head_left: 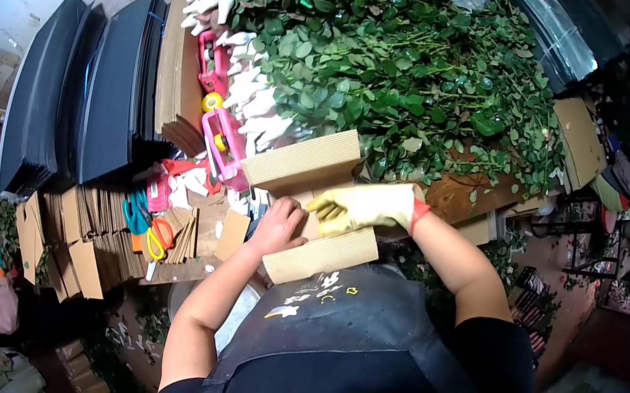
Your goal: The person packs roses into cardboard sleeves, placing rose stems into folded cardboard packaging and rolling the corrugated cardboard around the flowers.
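A sheet of corrugated cardboard (304, 161) is bent up into a channel in front of my apron, with one wall at the far side and a near wall (321, 257) close to my body. My bare left hand (277, 226) rests at the channel's left end, fingers somewhat bent and apart, touching the cardboard. Between the two walls lies my right hand (359, 208) in a pale yellow rubber glove with a red cuff, its loosely bent fingers pointing left. What lies beneath the gloved fingers is hidden.
Leafy rose stems (404, 62) pile up beyond the cardboard, beside white-sleeved flower heads (251, 103). Pink tape dispensers (221, 148), scissors (158, 239) and cardboard pieces (88, 229) are at left. Stacked black sheets (118, 89) stand behind. Another person (5, 307) is at lower left.
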Action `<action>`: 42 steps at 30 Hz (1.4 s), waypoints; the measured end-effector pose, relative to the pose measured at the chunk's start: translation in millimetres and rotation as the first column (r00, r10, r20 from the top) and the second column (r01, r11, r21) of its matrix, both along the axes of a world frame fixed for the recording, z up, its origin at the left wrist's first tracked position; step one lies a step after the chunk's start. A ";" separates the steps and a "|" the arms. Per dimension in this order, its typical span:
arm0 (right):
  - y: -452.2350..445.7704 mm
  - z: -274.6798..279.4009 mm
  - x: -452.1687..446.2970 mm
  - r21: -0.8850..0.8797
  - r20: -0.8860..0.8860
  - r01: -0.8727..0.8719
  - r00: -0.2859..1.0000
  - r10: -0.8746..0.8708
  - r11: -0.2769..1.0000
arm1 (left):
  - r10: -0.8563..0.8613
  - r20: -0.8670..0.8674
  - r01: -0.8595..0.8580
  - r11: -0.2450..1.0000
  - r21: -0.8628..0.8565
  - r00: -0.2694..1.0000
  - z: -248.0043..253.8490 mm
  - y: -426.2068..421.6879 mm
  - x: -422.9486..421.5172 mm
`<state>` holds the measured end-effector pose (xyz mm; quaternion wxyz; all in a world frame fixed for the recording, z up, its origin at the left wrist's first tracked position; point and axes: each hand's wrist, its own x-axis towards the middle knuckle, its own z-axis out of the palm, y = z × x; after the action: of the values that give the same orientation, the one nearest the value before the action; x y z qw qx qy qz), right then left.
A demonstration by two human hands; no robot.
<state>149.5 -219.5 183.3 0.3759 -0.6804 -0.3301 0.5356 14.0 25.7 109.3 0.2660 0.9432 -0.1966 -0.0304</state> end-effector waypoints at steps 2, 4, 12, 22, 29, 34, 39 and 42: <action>-4.8 55.6 -20.5 -0.157 0.318 -0.220 0.912 0.260 0.963 | 0.004 -0.014 -0.004 1.000 -0.008 1.000 -4.7 0.8 -0.8; -10.1 62.5 -47.9 -0.246 0.470 -0.276 0.804 0.364 0.929 | 0.017 -0.045 -0.017 1.000 -0.003 0.999 -0.3 -2.3 -1.8; -39.1 37.2 -53.8 0.210 0.400 -0.028 0.914 -0.060 0.977 | 0.008 -0.025 -0.009 1.000 -0.019 1.000 1.6 -4.7 -3.1; 38.6 106.9 215.4 0.534 0.705 0.323 0.341 -0.622 0.782 | 0.017 -0.037 -0.019 0.998 -0.060 0.999 -4.5 -3.6 -1.1; 43.4 -30.6 270.7 0.010 0.941 0.376 0.311 -0.136 0.927 | 0.062 -0.069 -0.068 0.994 -0.089 0.996 -3.9 -3.9 -2.6; 59.4 72.6 328.6 0.316 0.910 0.332 0.160 -0.384 0.889 | 0.083 -0.147 -0.100 0.989 -0.108 0.986 4.6 -4.6 0.0; 95.4 53.6 404.1 0.137 0.977 0.479 -0.207 -0.040 0.867 | 0.089 -0.149 -0.106 0.988 -0.116 0.985 3.8 -4.1 0.2; 123.6 52.8 410.2 -0.108 0.993 0.674 0.045 0.104 0.731 | 0.107 -0.161 -0.125 0.987 -0.103 0.981 5.2 -4.9 2.0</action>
<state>559.6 -95.9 236.0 -0.0549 -0.9828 -0.1585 -0.0767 16.0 20.8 114.6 0.3345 0.9314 -0.1213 -0.0770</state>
